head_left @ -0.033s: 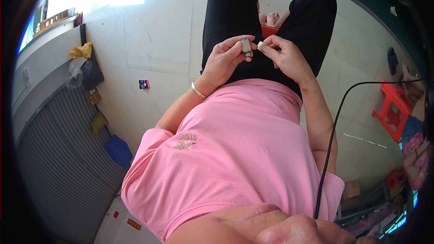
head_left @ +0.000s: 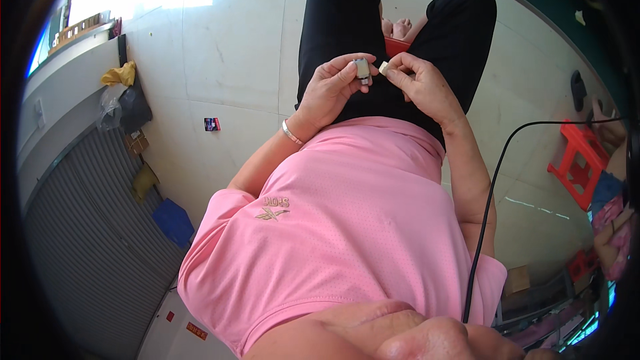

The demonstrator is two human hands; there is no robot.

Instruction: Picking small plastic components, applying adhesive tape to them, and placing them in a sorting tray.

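Over the black trousers (head_left: pixel 339 20), toward twelve o'clock, we see the left hand (head_left: pixel 328 90) closed on a small pale block (head_left: pixel 362 67), thumb at its nine o'clock side. Block's long axis runs roughly twelve to six, grey stub (head_left: pixel 365 81) at the six end. Right hand (head_left: pixel 421 83) pinches a tiny cream piece (head_left: pixel 384 67), which lies at about three o'clock from the block, near it, narrow gap showing. Hands are apart from each other, left the nearer to the block. Cream piece's long axis: too small, we can't tell. Red stool (head_left: pixel 572 172) sits off at four o'clock, well apart.
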